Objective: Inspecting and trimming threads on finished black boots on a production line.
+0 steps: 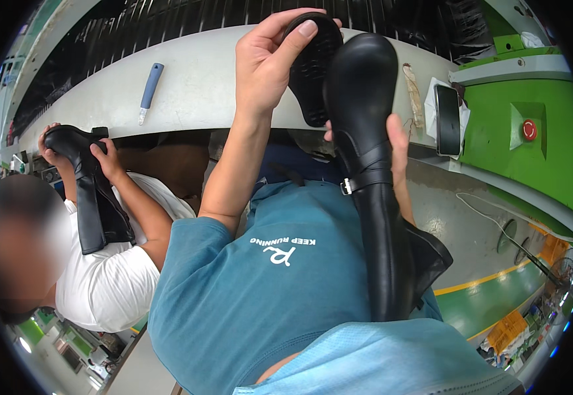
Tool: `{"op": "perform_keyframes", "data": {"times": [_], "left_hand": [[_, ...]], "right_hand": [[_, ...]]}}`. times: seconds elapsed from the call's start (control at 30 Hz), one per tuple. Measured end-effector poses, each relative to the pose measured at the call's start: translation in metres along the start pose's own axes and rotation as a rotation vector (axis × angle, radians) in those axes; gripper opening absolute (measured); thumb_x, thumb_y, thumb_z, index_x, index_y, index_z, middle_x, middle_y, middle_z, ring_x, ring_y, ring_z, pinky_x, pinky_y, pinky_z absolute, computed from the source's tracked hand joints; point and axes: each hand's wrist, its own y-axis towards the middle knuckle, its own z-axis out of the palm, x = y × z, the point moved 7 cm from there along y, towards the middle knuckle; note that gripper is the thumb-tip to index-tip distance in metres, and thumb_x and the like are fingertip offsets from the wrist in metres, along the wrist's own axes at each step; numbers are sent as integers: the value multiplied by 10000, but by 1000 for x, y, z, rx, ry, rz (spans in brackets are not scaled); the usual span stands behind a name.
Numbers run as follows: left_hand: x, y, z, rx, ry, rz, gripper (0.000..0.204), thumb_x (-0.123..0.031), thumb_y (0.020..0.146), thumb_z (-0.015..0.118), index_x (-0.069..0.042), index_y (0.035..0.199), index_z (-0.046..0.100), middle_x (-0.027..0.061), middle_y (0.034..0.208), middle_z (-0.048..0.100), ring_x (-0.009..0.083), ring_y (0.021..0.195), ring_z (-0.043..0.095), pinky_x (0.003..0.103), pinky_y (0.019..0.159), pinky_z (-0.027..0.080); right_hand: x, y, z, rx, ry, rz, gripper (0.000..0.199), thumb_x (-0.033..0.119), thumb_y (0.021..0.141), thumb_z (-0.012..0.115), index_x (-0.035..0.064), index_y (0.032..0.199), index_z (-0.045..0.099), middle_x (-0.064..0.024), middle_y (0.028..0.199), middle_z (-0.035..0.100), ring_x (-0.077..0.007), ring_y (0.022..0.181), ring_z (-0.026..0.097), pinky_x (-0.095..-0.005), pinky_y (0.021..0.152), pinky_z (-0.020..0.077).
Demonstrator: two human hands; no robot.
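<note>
Left hand [270, 62] is raised w/ fingers curled over the black treaded sole [313, 69] of a tall black boot [365, 164], thumb and index wrapping the sole's toe end, so it's grasping the sole. Right hand [397, 155] sits behind the boot shaft near the ankle strap w/ silver buckle [347, 186]; only the thumb edge and a bit of palm show, fingers hidden by the leather, so it looks closed round the shaft but the exact grip can't be told. Boot is held up in front of the person, toe pointing away toward the grey curved conveyor edge [201, 85], shaft running down toward the teal shirt [253, 296] and a light blue fabric [392, 362] at the bottom. On the grey surface: a blue-handled tool [149, 89] well left of the hands, a black phone [448, 120] on white paper [431, 99] to the right, and a frayed tan strip [415, 92] just beside the boot toe. Green machine housing w/ red button [528, 130] at far right. At left a co-worker in a white shirt [112, 283] holds another black boot [89, 191] w/ both hands.
</note>
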Motion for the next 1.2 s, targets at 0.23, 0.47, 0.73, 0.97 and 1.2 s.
{"op": "perform_keyframes", "data": {"times": [0.23, 0.47, 0.73, 0.97, 1.2], "left_hand": [[-7, -14, 5, 22, 91, -79, 311, -75, 1059, 653, 55, 1341, 675, 151, 1224, 759, 185, 1102, 723, 308, 989, 562], [-21, -27, 15, 58, 94, -81, 637, -59, 853, 856, 81, 1418, 598, 218, 1321, 716, 259, 1212, 701, 380, 1088, 530], [-24, -26, 18, 51, 138, -71, 623, -22, 829, 870, 81, 1390, 621, 218, 1295, 726, 267, 1198, 705, 387, 1065, 550], [-23, -26, 18, 35, 144, -79, 616, -28, 837, 863, 83, 1391, 619, 220, 1288, 730, 260, 1190, 708, 388, 1061, 553], [-23, -26, 19, 32, 115, -84, 611, -60, 869, 833, 69, 1420, 605, 224, 1292, 731, 265, 1177, 716, 383, 1052, 558]], "right_hand": [[-9, 7, 13, 62, -175, -46, 856, 685, 1054, 338, -61, 1398, 580, -192, 1168, 716, -244, 995, 735, -327, 835, 594], [-11, 11, 23, 115, -248, -51, 871, 709, 1024, 376, -55, 1401, 561, -181, 1154, 706, -237, 1007, 730, -322, 842, 595], [-10, 13, 25, 132, -256, -61, 881, 717, 1011, 425, -60, 1411, 536, -185, 1166, 686, -260, 1012, 730, -345, 875, 607], [-11, 15, 24, 144, -246, -39, 886, 719, 1012, 430, -58, 1430, 514, -188, 1196, 677, -259, 1023, 734, -340, 884, 612], [-8, 17, 26, 144, -263, -59, 884, 710, 1011, 414, -59, 1439, 497, -192, 1197, 679, -256, 1026, 738, -343, 883, 616]]}}
